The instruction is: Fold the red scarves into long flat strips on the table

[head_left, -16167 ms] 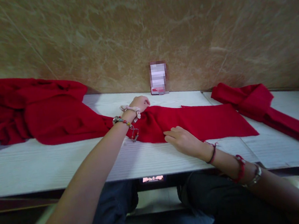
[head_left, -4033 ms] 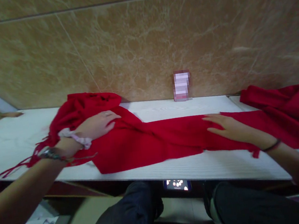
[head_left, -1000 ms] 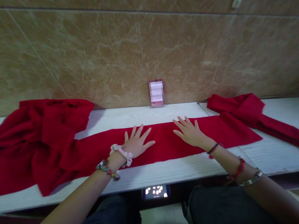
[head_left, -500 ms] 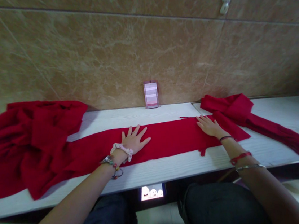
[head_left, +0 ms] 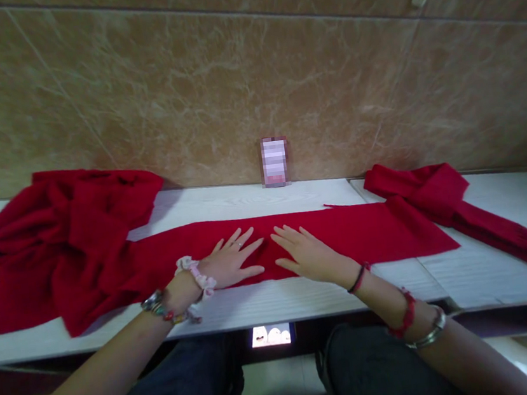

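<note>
A long red scarf (head_left: pixel 373 230) lies flat in a band along the white table (head_left: pixel 493 265). Its left part is bunched in a rumpled heap (head_left: pixel 62 241). My left hand (head_left: pixel 230 262) rests flat on the band near its front edge, fingers spread, holding nothing. My right hand (head_left: pixel 302 255) lies flat right beside it, fingers stretched out, palm down on the cloth. The two hands almost touch at the middle of the band. Bracelets and a scrunchie ring both wrists.
A second red scarf (head_left: pixel 441 198) with a fringe lies at the right, trailing to the table's edge. A small blurred card (head_left: pixel 274 161) stands against the marble wall. A lit phone screen (head_left: pixel 271 335) sits under the table's front edge, above my knees.
My right hand has slid left along the scarf from its right end to the middle, beside my left hand. The left hand has shifted slightly toward the front edge.
</note>
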`<state>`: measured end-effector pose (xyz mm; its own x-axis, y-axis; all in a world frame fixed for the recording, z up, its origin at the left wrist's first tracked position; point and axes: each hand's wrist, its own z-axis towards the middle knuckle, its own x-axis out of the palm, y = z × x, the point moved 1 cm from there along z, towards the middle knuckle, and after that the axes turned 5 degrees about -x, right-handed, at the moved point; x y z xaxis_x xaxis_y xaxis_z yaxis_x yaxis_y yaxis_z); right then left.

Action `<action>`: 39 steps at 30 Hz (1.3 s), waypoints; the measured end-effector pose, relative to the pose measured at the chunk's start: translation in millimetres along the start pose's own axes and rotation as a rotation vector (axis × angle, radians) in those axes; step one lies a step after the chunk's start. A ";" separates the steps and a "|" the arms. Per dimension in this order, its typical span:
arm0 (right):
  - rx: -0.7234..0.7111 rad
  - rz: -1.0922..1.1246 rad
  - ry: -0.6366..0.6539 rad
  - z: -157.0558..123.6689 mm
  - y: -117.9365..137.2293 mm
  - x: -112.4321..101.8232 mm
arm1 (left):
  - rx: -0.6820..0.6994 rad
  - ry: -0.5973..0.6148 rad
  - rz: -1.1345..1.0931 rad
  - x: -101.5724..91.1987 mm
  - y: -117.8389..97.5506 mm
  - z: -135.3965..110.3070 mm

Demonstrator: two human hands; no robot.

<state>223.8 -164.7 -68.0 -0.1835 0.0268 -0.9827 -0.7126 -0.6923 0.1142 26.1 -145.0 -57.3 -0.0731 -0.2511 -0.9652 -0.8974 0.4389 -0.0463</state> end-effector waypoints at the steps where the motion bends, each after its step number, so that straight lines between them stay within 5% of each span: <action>1: -0.008 0.008 0.019 -0.4 3.0 4.0 | 0.011 0.021 0.005 3.6 1.4 -3.1; 6: -0.006 0.024 0.041 -8.0 -1.4 14.1 | 0.092 -0.037 0.087 12.1 10.2 -13.0; 13: -0.110 0.124 -0.080 -26.0 -5.4 -8.7 | 0.345 -0.125 0.277 -5.9 -0.3 -28.3; 19: -0.199 0.052 -0.077 -28.4 11.3 -9.7 | 0.291 -0.161 0.307 -7.8 -8.4 -24.1; 26: -0.095 -0.107 -0.164 -10.7 28.0 10.7 | 0.261 -0.238 0.288 -7.2 -6.7 -18.0; 39: -0.292 -0.422 -0.250 -49.5 -8.5 4.0 | 0.377 -0.286 0.401 -4.0 -15.0 -21.6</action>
<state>262.7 -194.5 -80.2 -0.1036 0.4891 -0.8661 -0.5483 -0.7546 -0.3606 30.5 -169.2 -47.2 -0.2060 0.2145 -0.9548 -0.6051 0.7389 0.2966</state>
